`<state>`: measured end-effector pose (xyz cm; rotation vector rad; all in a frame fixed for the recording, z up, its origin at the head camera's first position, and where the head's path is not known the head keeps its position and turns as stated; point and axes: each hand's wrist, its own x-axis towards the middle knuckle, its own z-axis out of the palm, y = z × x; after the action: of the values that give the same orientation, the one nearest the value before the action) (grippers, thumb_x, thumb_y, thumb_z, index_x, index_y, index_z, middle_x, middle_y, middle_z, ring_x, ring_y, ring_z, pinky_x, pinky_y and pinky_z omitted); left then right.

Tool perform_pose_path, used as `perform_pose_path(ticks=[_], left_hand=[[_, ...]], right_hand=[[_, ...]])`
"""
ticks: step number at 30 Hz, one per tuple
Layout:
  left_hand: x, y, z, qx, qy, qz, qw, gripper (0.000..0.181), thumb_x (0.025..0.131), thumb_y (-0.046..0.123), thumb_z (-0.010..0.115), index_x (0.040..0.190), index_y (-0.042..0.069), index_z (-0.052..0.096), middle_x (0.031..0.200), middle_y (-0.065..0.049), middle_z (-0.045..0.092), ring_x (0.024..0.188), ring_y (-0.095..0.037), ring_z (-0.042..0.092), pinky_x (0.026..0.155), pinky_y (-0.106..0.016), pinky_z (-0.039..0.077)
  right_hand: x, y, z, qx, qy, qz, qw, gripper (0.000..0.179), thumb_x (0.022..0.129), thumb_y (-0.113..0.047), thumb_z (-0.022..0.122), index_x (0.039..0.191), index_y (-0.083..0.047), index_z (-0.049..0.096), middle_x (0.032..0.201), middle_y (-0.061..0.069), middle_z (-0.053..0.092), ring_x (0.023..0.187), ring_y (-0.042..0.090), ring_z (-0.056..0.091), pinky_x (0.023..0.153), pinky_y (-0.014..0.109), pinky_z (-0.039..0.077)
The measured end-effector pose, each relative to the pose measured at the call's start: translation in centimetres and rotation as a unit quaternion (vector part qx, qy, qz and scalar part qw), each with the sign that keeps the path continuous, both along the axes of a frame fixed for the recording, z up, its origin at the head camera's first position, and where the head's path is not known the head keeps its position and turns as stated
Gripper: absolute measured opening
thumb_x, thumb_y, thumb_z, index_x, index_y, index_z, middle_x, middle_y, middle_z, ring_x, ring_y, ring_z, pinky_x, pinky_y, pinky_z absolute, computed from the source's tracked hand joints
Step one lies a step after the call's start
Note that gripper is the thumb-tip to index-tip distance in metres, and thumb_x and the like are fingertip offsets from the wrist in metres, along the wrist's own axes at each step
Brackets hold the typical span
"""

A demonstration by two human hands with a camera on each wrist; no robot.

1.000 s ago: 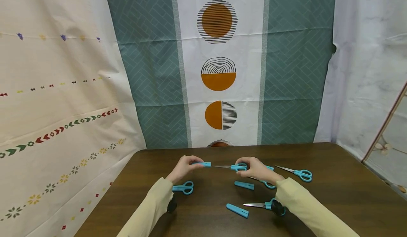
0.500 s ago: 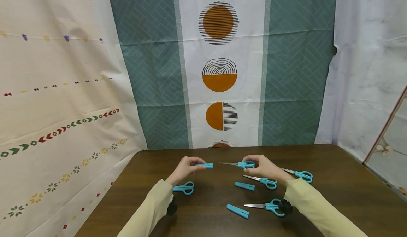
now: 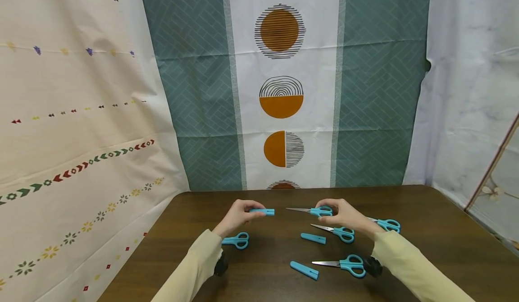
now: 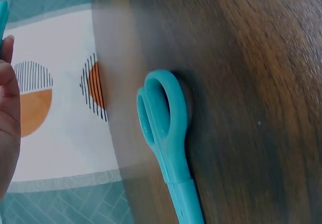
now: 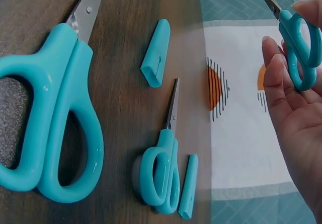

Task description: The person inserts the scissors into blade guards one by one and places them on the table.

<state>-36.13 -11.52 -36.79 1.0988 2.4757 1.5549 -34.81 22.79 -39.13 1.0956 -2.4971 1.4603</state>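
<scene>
My left hand [image 3: 236, 217] pinches a light-blue blade cap [image 3: 265, 212] between thumb and fingers, its slotted end facing right. Opposite it, my right hand [image 3: 342, 215] holds a pair of scissors [image 3: 314, 212] by the blue handles, blades pointing left. A gap separates the blade tip from the cap. In the right wrist view the thumb and fingers [image 5: 274, 73] hold the handle loops from both sides. Below my left hand lie scissors with a capped blade [image 4: 173, 153]. Bare-bladed scissors [image 3: 336, 231] and a loose cap [image 3: 313, 238] lie below my right hand.
Nearer the front are another loose cap [image 3: 304, 270] and bare scissors [image 3: 344, 263]. More scissors [image 3: 381, 223] lie at the right, partly behind my right arm. A further cap [image 5: 188, 186] shows in the right wrist view. A patterned curtain hangs behind the brown table [image 3: 194, 203].
My right hand has moved right with the scissors, widening the gap between blade tip and cap. The left hand keeps holding the cap at nearly the same spot.
</scene>
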Motion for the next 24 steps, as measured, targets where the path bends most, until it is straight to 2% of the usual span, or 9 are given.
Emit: perform_pose_path(ticks=[3, 8, 11, 15, 18, 20, 24], left_hand=[[0.2, 0.3, 0.1, 0.000, 0.008, -0.007, 0.9999, 0.017, 0.084, 0.009, 0.065, 0.098, 0.000, 0.067, 0.057, 0.000, 0.051, 0.049, -0.042, 0.037, 0.046, -0.045, 0.036], [0.6, 0.7, 0.4, -0.003, 0.008, -0.018, 0.9998, 0.016, 0.084, 0.008, 0.065, 0.097, 0.000, 0.067, 0.063, -0.001, 0.057, 0.047, -0.029, 0.039, 0.044, -0.035, 0.037], [0.7, 0.9, 0.6, -0.001, 0.003, -0.016, 0.9999, 0.016, 0.084, 0.008, 0.065, 0.098, 0.000, 0.067, 0.063, -0.002, 0.057, 0.047, -0.026, 0.040, 0.044, -0.032, 0.037], [-0.4, 0.9, -0.5, 0.000, 0.003, -0.008, 1.0000, 0.016, 0.084, 0.012, 0.066, 0.097, 0.004, 0.068, 0.065, -0.003, 0.058, 0.048, -0.028, 0.041, 0.045, -0.034, 0.038], [-1.1, 1.0, -1.5, 0.000, 0.005, -0.010, 0.9999, 0.017, 0.083, 0.018, 0.067, 0.097, 0.008, 0.069, 0.073, -0.007, 0.063, 0.051, -0.026, 0.045, 0.048, -0.036, 0.042], [-1.0, 1.0, -1.7, 0.000, 0.005, -0.016, 0.9999, 0.019, 0.082, 0.021, 0.067, 0.096, 0.009, 0.070, 0.078, -0.006, 0.065, 0.052, -0.023, 0.049, 0.051, -0.036, 0.046], [-0.8, 1.0, -1.9, 0.008, 0.003, -0.024, 0.9997, 0.020, 0.081, 0.024, 0.068, 0.096, 0.009, 0.070, 0.077, -0.003, 0.065, 0.053, -0.023, 0.053, 0.055, -0.047, 0.047]], right_hand=[[0.1, 0.1, 0.1, 0.001, 0.001, 0.002, 1.0000, 0.020, 0.084, -0.007, 0.064, 0.102, -0.002, 0.059, 0.072, 0.002, 0.051, 0.056, 0.010, 0.048, 0.048, 0.028, 0.044], [0.6, 0.4, 0.3, 0.009, 0.009, 0.009, 0.9999, 0.019, 0.084, -0.007, 0.064, 0.102, -0.004, 0.059, 0.072, 0.001, 0.050, 0.056, 0.009, 0.046, 0.049, 0.027, 0.042], [0.8, 0.6, 0.5, 0.012, 0.010, 0.012, 0.9998, 0.020, 0.084, -0.007, 0.064, 0.103, -0.005, 0.058, 0.072, 0.001, 0.051, 0.056, 0.009, 0.045, 0.049, 0.026, 0.040], [0.8, 0.8, 0.7, 0.006, 0.010, 0.027, 0.9996, 0.020, 0.084, -0.003, 0.063, 0.104, -0.003, 0.057, 0.073, 0.003, 0.051, 0.056, 0.009, 0.046, 0.048, 0.026, 0.040], [1.0, 0.9, 0.8, 0.000, 0.008, 0.041, 0.9991, 0.021, 0.084, -0.001, 0.062, 0.104, -0.003, 0.057, 0.073, 0.003, 0.052, 0.056, 0.010, 0.047, 0.048, 0.027, 0.041], [1.2, 1.0, 0.8, -0.002, 0.007, 0.047, 0.9989, 0.020, 0.085, -0.002, 0.062, 0.104, -0.003, 0.057, 0.074, 0.003, 0.052, 0.056, 0.010, 0.048, 0.049, 0.027, 0.042], [1.4, 1.0, 0.8, 0.000, 0.008, 0.045, 0.9989, 0.020, 0.085, -0.007, 0.063, 0.104, -0.005, 0.058, 0.075, 0.002, 0.053, 0.057, 0.009, 0.049, 0.049, 0.027, 0.042]])
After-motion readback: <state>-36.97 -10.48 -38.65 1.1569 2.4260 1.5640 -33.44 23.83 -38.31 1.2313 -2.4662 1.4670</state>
